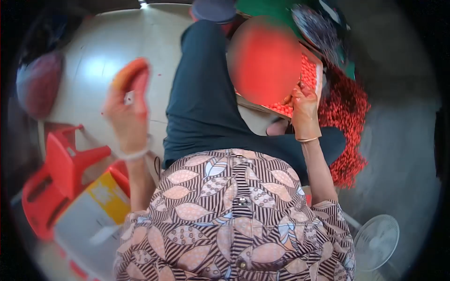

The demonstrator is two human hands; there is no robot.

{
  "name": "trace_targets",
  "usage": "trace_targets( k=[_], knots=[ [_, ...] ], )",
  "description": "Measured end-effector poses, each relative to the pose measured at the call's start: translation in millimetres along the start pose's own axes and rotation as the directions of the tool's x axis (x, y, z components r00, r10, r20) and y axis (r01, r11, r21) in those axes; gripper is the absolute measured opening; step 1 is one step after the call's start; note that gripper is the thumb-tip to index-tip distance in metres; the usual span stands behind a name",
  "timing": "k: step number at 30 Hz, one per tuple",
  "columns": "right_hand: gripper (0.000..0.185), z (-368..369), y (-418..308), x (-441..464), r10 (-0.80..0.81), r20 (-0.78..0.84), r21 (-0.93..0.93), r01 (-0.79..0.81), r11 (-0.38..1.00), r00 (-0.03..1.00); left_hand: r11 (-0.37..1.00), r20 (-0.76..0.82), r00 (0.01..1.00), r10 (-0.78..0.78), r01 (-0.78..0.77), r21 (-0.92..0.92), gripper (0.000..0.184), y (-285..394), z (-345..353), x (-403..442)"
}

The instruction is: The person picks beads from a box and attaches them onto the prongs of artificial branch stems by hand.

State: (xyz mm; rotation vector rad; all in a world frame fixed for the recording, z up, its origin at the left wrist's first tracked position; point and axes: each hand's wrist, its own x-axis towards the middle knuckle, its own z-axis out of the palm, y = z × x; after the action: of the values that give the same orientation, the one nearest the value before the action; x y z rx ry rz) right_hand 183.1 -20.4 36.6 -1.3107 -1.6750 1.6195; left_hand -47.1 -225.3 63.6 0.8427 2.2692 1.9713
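Leaf-print shirt [197,210] shows, right hand [304,105] near tray [320,79], yellow print [110,194] blurred.

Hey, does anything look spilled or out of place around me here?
Possibly the heap of small red pieces, which spreads loose outside the tray by your right knee; it may be piled there on purpose. A few red specks also dot the pale floor. Much of the tray is blurred out.
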Motion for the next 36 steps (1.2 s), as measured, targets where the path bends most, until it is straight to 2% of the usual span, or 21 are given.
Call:
trace_targets(
  k=[2, 5, 6, 8, 9, 10, 12, 15, 17, 19, 22, 23, 24, 25, 26, 29, 32, 36],
  knots=[
    [0.018, -17.7, 8.3, 3.0, 0.014, -0.004, 0.057, -0.014, 0.998, 1.0, 0.994, 0.325, 0.943, 0.066, -0.092, 0.067, 0.019, -4.4, 43.9, 3.3],
    [0.018, -34.8, 7.3, 5.0, 0.041, -0.07, 0.162, -0.029, 0.986, 0.997, 0.985, 0.638, 0.761, 0.115, -0.169, 0.024, 0.018, -2.7, 110.6, 7.9],
    [0.017, -33.5, 6.2, 0.6, 0.025, -0.088, 0.174, -0.01, 0.985, 0.996, 0.975, 0.699, 0.698, 0.156, -0.221, 0.004, 0.018, -8.5, 124.3, 6.7],
    [0.016, -36.5, -2.3, -1.9, 0.036, -0.118, 0.208, -0.01, 0.978, 0.992, 0.908, 0.797, 0.543, 0.265, -0.419, -0.016, 0.019, -21.7, 162.7, 8.4],
    [0.015, -39.5, -10.9, 1.0, 0.075, -0.132, 0.203, -0.047, 0.978, 0.988, 0.902, 0.854, 0.467, 0.227, -0.431, -0.004, 0.023, -28.5, 185.2, 8.1],
    [0.015, -43.7, -12.6, 4.3, 0.044, -0.111, 0.195, -0.021, 0.981, 0.993, 0.835, 0.87, 0.396, 0.292, -0.549, -0.03, 0.027, -32.8, 204.8, 5.5],
    [0.015, -51.8, -13.4, 11.4, -0.021, -0.065, 0.179, 0.032, 0.983, 0.998, 0.701, 0.814, 0.353, 0.462, -0.707, -0.091, 0.029, -30.1, 233.2, -9.1],
    [0.011, -48.8, -20.0, 17.3, -0.012, -0.075, 0.151, 0.023, 0.988, 0.997, 0.622, 0.962, 0.144, 0.233, -0.783, -0.034, 0.041, -34.6, 258.4, -28.0],
    [0.011, -50.2, -24.7, 21.9, 0.01, -0.067, 0.215, 0.004, 0.977, 0.998, 0.687, 0.966, 0.079, 0.246, -0.718, -0.116, 0.039, -53.3, 272.3, -35.5],
    [0.011, -49.9, -19.2, 23.2, 0.014, -0.117, 0.184, 0.008, 0.983, 0.993, 0.767, 0.974, 0.036, 0.223, -0.623, -0.153, 0.033, -66.0, 281.6, -42.2],
    [0.011, -54.8, -6.8, 22.7, 0.031, -0.132, 0.182, -0.007, 0.983, 0.991, 0.825, 0.989, 0.128, 0.08, -0.565, 0.007, 0.025, -61.0, 280.4, -45.6],
    [0.011, -58.6, -5.6, 23.9, 0.037, -0.141, 0.16, -0.014, 0.987, 0.989, 0.917, 0.956, 0.245, 0.16, -0.395, -0.052, 0.021, -59.2, 283.2, -43.7],
    [0.011, -61.6, -2.8, 24.5, 0.042, -0.149, 0.138, -0.021, 0.99, 0.988, 0.984, 0.956, 0.233, 0.179, -0.047, -0.172, 0.022, -75.6, 295.9, -44.1],
    [0.013, -64.3, 1.4, 26.1, 0.019, -0.166, 0.099, -0.003, 0.995, 0.986, 0.977, 0.98, 0.187, 0.065, 0.188, -0.101, 0.026, -53.7, 292.4, -33.3],
    [0.013, -65.7, 4.7, 27.6, 0.003, -0.179, 0.112, 0.018, 0.994, 0.984, 0.913, 0.992, 0.118, -0.041, 0.408, -0.011, 0.03, -26.8, 287.1, -18.2],
    [0.013, -66.2, 8.3, 31.2, -0.029, -0.208, 0.123, 0.055, 0.991, 0.978, 0.7, 0.997, -0.014, -0.079, 0.711, 0.066, 0.057, -17.9, 280.3, -2.6],
    [0.012, -64.4, 4.4, 31.4, -0.012, -0.222, 0.095, 0.034, 0.995, 0.975, 0.735, 0.998, -0.006, -0.063, 0.676, 0.051, 0.078, -6.5, 274.4, 4.3],
    [0.013, -62.1, 5.2, 32.2, -0.052, -0.219, 0.022, 0.058, 0.998, 0.974, 0.739, 0.996, 0.065, -0.063, 0.674, 0.002, 0.075, -3.4, 268.4, 6.0]
  ],
)
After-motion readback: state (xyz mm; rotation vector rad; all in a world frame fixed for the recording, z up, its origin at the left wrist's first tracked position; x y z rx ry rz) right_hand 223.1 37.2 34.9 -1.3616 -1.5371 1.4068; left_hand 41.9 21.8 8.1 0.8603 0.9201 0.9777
